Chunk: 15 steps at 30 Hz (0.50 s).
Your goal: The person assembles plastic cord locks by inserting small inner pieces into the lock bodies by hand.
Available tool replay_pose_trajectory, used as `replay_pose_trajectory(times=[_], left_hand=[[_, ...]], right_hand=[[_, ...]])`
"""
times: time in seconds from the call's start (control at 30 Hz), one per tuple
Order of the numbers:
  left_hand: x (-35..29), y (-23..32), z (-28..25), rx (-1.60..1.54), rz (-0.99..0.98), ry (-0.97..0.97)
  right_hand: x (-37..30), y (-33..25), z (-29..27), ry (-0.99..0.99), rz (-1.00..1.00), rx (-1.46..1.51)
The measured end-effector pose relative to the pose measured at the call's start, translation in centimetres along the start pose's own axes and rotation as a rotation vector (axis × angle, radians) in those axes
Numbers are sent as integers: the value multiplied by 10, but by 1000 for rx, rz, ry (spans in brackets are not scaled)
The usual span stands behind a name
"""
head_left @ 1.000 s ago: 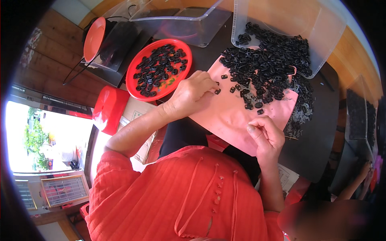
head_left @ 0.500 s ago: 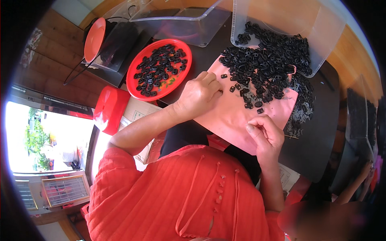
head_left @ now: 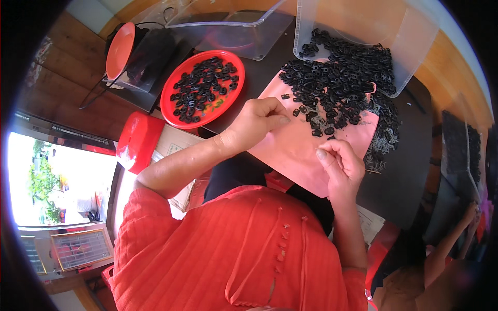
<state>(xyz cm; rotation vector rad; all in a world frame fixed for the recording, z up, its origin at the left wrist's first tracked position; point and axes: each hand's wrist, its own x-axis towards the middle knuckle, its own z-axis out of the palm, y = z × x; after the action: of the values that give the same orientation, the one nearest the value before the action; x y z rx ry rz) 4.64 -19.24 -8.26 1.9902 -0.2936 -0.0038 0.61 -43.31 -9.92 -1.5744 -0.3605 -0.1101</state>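
My left hand (head_left: pixel 257 123) hovers over the left part of a pink sheet (head_left: pixel 290 150), thumb and fingers drawn together; whatever lies between them is hidden. Over the sheet's right front part is my right hand (head_left: pixel 341 167), thumb tip and index finger pinched. I cannot make out what it holds, if anything. Beyond both hands spreads a heap of small black plastic pieces with holes (head_left: pixel 332 85). Some stray pieces lie on the sheet's bare side, close to my left fingertips. Thin grey slivers (head_left: pixel 383 140) are piled at the heap's right edge.
A red plate (head_left: pixel 167 111) with several black oval pieces stands left of the sheet. Behind the heap, a clear plastic bin (head_left: pixel 415 52) lies tipped toward me. Another clear bin (head_left: pixel 249 39) is farther back. A red box (head_left: pixel 139 142) sits at left; another person's arm (head_left: pixel 441 249) shows lower right.
My left hand has turned, its thumb now stretched toward the right; the dark piece seen at its fingertips no longer shows. My right hand keeps its pinch, nearly in place. The view has shifted slightly.
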Motion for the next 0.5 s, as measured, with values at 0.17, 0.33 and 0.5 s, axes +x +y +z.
replay_pose_trajectory(times=[0.17, 0.33, 0.5], left_hand=[[-19, 26, 17, -675, -381, -54], [-29, 30, 27, -943, -362, -22], [-29, 13, 22, -832, -293, -13]], right_hand=[[17, -2, 28, 83, -177, -45], [22, 4, 42, 86, -256, -181], [23, 4, 42, 25, -233, -179]])
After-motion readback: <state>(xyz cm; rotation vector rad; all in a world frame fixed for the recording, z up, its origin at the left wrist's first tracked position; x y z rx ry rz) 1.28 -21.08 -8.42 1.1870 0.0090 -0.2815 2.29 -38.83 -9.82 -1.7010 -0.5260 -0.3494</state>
